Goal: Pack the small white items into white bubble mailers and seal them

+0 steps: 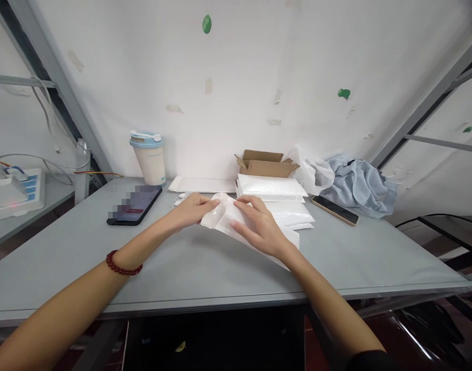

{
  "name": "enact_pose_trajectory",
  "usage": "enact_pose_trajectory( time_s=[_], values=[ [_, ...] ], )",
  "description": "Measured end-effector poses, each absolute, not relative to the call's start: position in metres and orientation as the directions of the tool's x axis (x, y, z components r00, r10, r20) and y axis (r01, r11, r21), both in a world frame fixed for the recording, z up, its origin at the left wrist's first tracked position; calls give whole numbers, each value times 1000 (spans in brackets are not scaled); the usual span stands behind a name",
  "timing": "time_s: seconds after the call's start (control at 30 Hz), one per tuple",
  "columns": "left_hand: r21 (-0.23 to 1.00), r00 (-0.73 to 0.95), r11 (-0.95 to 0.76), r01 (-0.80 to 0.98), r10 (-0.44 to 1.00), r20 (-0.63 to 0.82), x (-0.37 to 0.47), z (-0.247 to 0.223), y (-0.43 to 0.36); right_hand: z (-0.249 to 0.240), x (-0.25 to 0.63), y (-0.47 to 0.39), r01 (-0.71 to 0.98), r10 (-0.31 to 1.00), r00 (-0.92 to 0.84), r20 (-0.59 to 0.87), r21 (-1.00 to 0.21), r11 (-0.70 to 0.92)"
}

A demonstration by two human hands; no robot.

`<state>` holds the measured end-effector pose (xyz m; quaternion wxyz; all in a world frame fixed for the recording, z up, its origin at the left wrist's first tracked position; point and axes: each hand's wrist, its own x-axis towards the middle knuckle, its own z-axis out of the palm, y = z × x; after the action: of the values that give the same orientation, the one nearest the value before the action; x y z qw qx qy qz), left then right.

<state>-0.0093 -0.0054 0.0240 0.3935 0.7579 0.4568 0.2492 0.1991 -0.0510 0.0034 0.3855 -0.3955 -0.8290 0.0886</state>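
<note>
A white bubble mailer [214,219] is held slanted above the grey table, its bubbly inner lining showing at the left end. My left hand [189,210] pinches that end between thumb and fingers. My right hand [261,226] grips the mailer's middle from above, fingers bent over a smooth white part near the mouth; whether that is a separate item inside, I cannot tell. Behind my right hand lie stacked white padded mailers [272,188], plump and glossy. Past my left hand, a flat white mailer [205,184] lies against the wall.
An open cardboard box [269,167] stands behind the stack, beside a white plastic bag [311,172] and a crumpled blue cloth [359,185]. At left are a paper cup [149,159] and a black phone [137,206]. Another phone [334,209] lies at right.
</note>
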Motion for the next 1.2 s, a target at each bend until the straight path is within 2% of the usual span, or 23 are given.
enact_pose_trajectory(
  time_s=[0.17, 0.3, 0.4, 0.57, 0.7, 0.8, 0.87, 1.07, 1.2],
  values=[
    [717, 552, -465, 519, 823, 134, -12, 23, -3, 3, 203, -45, 598, 857, -241, 455, -626, 501],
    [711, 569, -493, 502, 807, 158, -14, 23, -3, 5, 209, -38, 583, 945, -191, 266, -744, 328],
    [791, 509, -400, 463, 851, 132, -11, 24, -5, 7, 211, -36, 528, 956, -217, 197, -800, 285],
    [966, 453, -85, 242, 891, -35, -9, 25, -6, 4, 210, -34, 456, 968, -157, 194, -856, 245],
    [997, 433, 79, 20, 898, -80, -9, 21, -3, 3, 210, -34, 433, 957, -77, 281, -855, 285],
    [994, 496, 75, -78, 868, -26, -3, 14, -7, 2, 210, -33, 451, 946, -15, 324, -842, 296],
    [998, 517, 13, -58, 856, 19, 4, 9, -12, 1, 210, -33, 448, 942, -12, 335, -841, 305],
    [932, 415, -299, 205, 889, 194, 21, 1, -30, 2, 207, -34, 476, 938, -34, 345, -820, 319],
    [868, 407, -377, 325, 884, 231, 20, 0, -32, 0, 206, -33, 478, 929, -46, 367, -809, 343]
  ],
)
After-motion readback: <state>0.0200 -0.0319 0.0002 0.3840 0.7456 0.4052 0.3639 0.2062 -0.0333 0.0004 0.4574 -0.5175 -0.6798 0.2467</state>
